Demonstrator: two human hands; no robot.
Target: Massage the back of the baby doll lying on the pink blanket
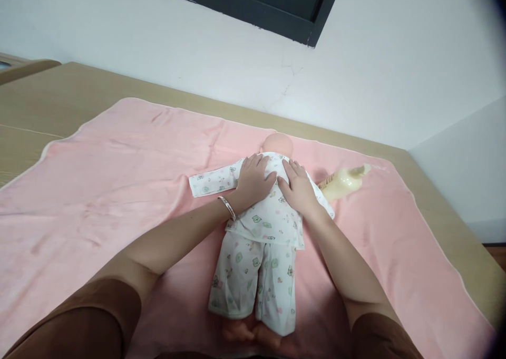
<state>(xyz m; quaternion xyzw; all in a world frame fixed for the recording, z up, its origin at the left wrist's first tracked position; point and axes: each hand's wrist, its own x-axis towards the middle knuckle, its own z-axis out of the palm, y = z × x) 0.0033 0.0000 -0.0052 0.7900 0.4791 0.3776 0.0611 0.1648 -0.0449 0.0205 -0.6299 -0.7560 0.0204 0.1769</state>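
Note:
A baby doll (pixel 265 224) in a white printed top and matching trousers lies on a pink blanket (pixel 118 190). Its bald head points to the far side and its bare feet towards me; the face is hidden. My left hand (pixel 255 182) rests flat on the left part of the doll's upper body, fingers stretched out, a silver bangle on the wrist. On the right part lies my right hand (pixel 299 187), its fingers also extended. Both thumbs nearly meet in the middle. One sleeve spreads out to the left, the other slopes down to the right.
A pale yellow bottle (pixel 343 182) lies on its side on the blanket, right of the doll. Beneath the blanket is a wooden table (pixel 79 90), its back edge along a white wall (pixel 375 58). A dark window frame (pixel 276 11) is set in the wall above.

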